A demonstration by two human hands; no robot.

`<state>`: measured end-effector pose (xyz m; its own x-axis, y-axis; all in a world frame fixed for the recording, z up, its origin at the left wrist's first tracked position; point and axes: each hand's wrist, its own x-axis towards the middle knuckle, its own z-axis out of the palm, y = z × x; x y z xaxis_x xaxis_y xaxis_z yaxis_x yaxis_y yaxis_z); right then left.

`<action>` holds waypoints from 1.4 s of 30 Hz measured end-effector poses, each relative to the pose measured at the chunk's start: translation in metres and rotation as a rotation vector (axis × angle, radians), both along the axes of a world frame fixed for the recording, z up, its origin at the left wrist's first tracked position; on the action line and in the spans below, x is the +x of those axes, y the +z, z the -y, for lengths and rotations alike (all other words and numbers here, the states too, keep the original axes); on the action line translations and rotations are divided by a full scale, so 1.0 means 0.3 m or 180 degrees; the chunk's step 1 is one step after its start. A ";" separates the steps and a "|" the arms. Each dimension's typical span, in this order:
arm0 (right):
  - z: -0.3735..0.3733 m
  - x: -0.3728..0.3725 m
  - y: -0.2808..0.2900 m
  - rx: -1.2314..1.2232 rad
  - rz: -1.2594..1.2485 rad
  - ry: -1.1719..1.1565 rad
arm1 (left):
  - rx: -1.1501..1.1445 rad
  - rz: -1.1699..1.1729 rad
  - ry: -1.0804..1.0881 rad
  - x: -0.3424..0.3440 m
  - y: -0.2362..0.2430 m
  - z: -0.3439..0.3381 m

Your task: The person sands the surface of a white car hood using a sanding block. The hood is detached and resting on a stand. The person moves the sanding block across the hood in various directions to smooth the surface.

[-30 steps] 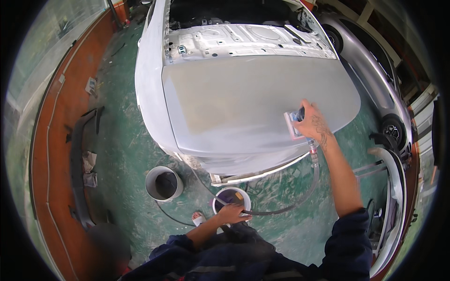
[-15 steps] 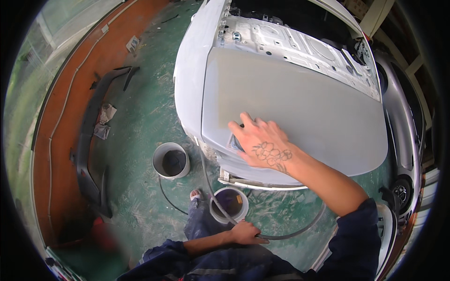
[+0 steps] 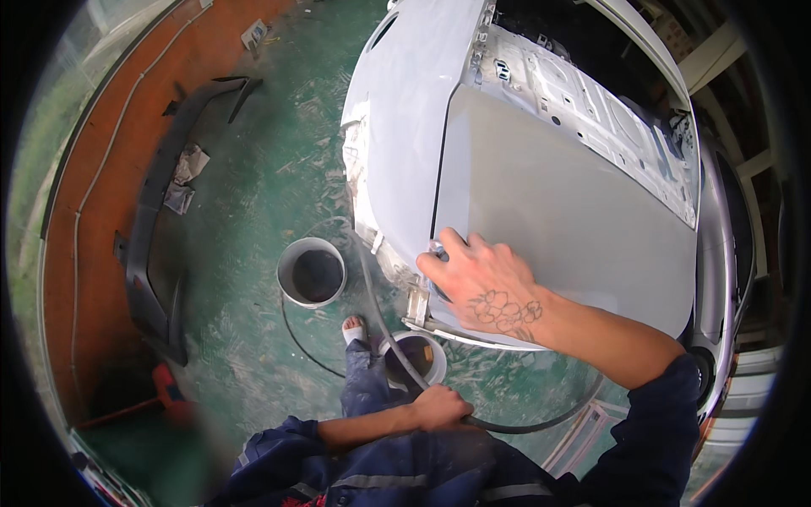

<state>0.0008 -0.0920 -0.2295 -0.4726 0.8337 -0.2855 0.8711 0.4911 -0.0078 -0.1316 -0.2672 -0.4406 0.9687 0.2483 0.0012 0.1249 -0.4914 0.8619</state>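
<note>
My right hand (image 3: pixel 486 277) curls over a small blue-grey block (image 3: pixel 439 256), pressed at the lower left corner of a car's boot lid (image 3: pixel 549 203) coated in matte grey primer. Most of the block is hidden under my fingers. Just left of it, a dark gap separates the lid from the pale rear side panel (image 3: pixel 401 152). Low in front of my body, my left hand (image 3: pixel 442 409) is closed around a grey hose (image 3: pixel 372 296). One stretch of hose rises toward the car's rear corner; another loops right and passes behind my right forearm.
Two buckets with dark contents, a left one (image 3: pixel 312 272) and a near one (image 3: pixel 429 359), stand by my foot. A dark bumper (image 3: pixel 156 211) lies along the orange wall (image 3: pixel 110 169). Another silver car (image 3: pixel 718 287) is close on the right. A red object (image 3: pixel 169 393) sits lower left.
The view has shifted, so the car appears farther right and turned. My right hand has moved to the lid's left edge, the block still under it. My left hand keeps hold of the hose.
</note>
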 end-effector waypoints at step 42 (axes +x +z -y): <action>0.027 0.007 -0.006 0.0161 -0.0078 0.0286 | 0.0022 -0.0144 0.0086 -0.061 -0.017 -0.199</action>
<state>0.0029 -0.1001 -0.2312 -0.5524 0.8008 -0.2315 0.8234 0.5675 -0.0016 -0.1500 -0.2075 -0.4458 0.9607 0.2745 -0.0407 0.1770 -0.4932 0.8517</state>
